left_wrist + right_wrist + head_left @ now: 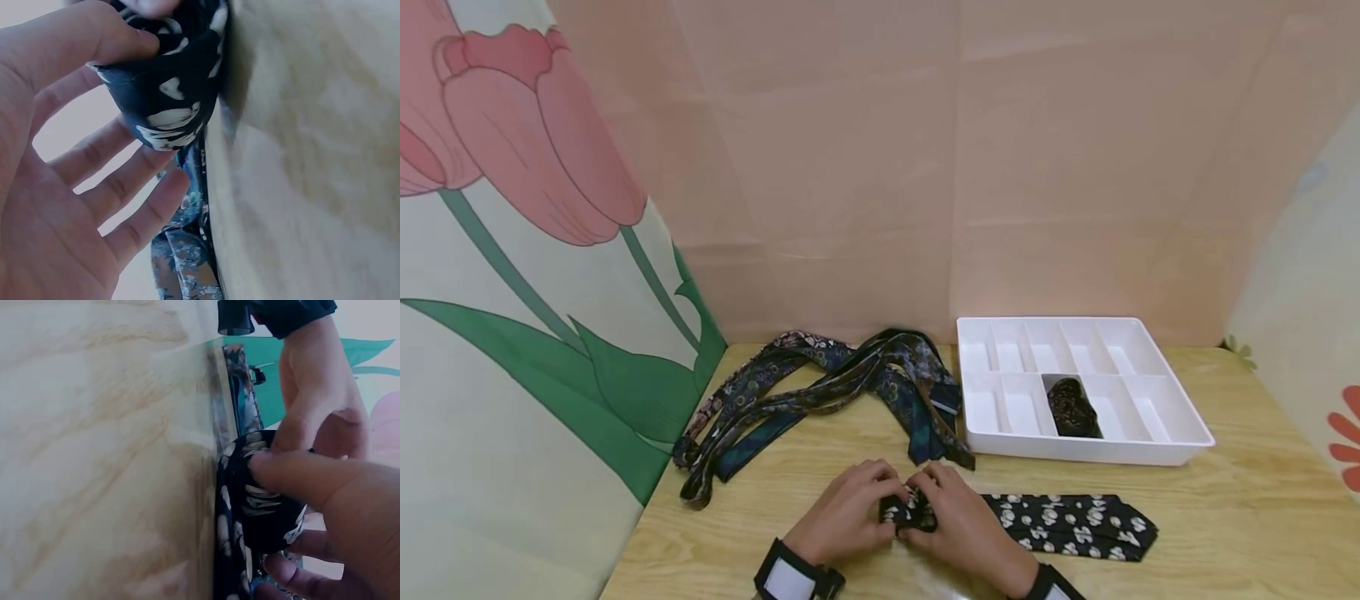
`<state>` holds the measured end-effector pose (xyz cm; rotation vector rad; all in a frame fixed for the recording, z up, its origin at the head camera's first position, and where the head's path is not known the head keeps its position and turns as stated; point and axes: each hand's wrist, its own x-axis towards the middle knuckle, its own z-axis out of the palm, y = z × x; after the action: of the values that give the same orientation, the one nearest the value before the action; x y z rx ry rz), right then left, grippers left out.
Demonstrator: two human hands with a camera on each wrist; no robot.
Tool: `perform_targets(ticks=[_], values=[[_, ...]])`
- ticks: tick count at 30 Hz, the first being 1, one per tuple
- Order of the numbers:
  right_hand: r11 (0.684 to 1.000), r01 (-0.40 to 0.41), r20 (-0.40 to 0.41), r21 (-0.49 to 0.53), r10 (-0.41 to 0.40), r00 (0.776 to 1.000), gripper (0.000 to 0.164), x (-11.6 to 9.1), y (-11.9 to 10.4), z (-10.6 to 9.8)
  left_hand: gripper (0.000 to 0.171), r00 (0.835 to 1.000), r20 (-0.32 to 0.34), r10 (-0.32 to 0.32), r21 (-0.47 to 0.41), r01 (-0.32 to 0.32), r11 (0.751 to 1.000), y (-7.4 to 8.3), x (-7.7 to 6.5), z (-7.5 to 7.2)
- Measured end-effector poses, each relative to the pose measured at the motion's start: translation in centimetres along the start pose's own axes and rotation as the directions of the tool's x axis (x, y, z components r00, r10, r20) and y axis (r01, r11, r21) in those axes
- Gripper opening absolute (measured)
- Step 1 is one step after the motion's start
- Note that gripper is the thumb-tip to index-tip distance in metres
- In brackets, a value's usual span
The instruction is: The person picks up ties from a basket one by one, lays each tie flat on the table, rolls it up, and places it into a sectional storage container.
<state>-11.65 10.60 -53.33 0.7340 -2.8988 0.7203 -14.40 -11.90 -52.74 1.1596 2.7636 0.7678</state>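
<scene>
So the black tie with the white flower print is on the table, just in front of the white tray. The left hand and right hand are both gripping its coiled end, thumbs on the near side, fingers curled round the roll. The rest trails flat to the right.

My guess: super light, soft and floppy, maybe a bit slick, so the coil could spring loose if you let go. Nothing fragile though. I'd pinch the coil across its outer layers, 1 thumb per side, and keep the edges even.

There's also a dark roll in the tray's front row, compartment 3 from the left, and a heap of ties to the tray's left.
</scene>
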Motion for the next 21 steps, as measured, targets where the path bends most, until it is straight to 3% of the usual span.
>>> perform_targets(ticks=[9,16,21], values=[[0.994,0.036,-0.050,-0.103,-0.041,0.998,0.056,-0.09,0.05,0.23,0.032,1.000,0.029,-0.009,0.010,0.009,1.000,0.42,0.11,-0.10],[0.999,-0.001,-0.008,-0.051,0.001,1.000,0.049,-0.24,0.24,0.15,0.039,0.999,0.037,-0.010,0.031,0.009,0.999,0.61,0.22,-0.14],[1.000,-0.007,0.011,-0.001,0.007,1.000,0.053,-0.37,0.32,0.09,0.033,1.000,0.021,0.007,0.055,-0.008,0.998,0.67,0.21,-0.09]])
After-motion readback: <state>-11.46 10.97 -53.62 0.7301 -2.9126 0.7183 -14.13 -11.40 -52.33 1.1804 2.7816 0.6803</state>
